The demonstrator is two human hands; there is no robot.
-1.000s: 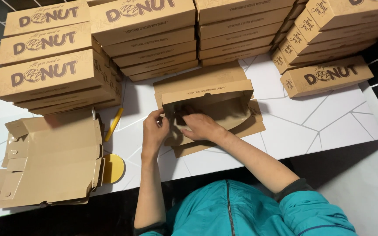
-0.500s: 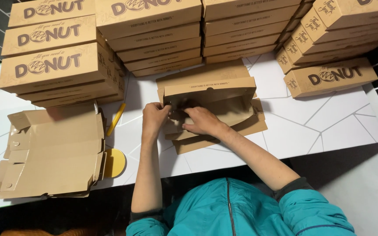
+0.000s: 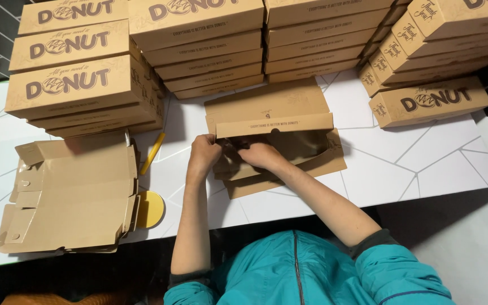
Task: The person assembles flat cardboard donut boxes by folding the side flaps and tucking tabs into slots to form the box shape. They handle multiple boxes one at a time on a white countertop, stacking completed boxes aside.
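A half-folded brown cardboard box (image 3: 289, 135) lies on the white table (image 3: 402, 164) in front of me, its front wall standing up and its lid flat behind. My left hand (image 3: 203, 153) grips the box's left end where a side flap folds in. My right hand (image 3: 258, 153) reaches inside the box at the same left corner, fingers pressed on the inner flap. Both hands almost touch each other.
Stacks of closed brown boxes (image 3: 199, 39) line the back of the table, more at the right (image 3: 430, 101) and left (image 3: 74, 85). A pile of flat unfolded box blanks (image 3: 69, 197) lies at my left, with a yellow round object (image 3: 151, 209) and a yellow stick (image 3: 152, 152) beside it.
The box's front wall has come more upright. My hands have stayed at the left corner, working the flap inward.
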